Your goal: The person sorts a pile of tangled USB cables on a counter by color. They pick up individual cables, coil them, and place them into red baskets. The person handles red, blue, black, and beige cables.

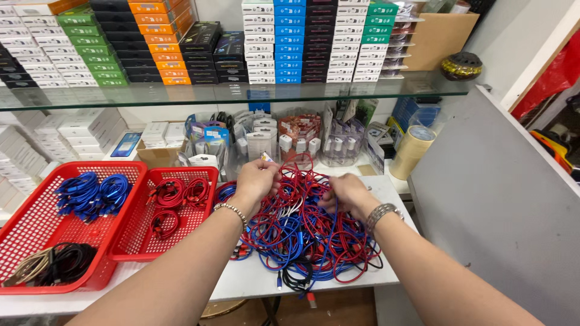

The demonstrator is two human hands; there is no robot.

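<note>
Only the one head view here, looking down at a white table (254,281) in the middle of the frame. Dead centre sits a big cable pile (302,232), red and blue braided cords with a few black ones at the bottom edge, all looped over each other so there's no single long axis, just a round heap. Left hand (257,181) is at the pile's upper left corner, fingers curled in and pinched on what looks like a red cord that arcs up above the heap, though I can't tell exactly which strand. Right hand (347,194) rests on the pile's upper right, fingers bent down into the cords and closed on some of them; the fingertips are hidden. So the heap lies right under and just below both hands, about equally near each. Beaded bracelet (232,211) on the left wrist, metal watch (382,212) on the right. Left of frame are two red plastic mesh baskets: the big basket (36,223) holds coiled blue bundles and black ones, the small basket (181,232) holds coiled red ones. Behind, clear tubs of small packets, a tape roll (412,151) at right, and a glass shelf (241,93) stacked with flat coloured boxes across the top.
</note>
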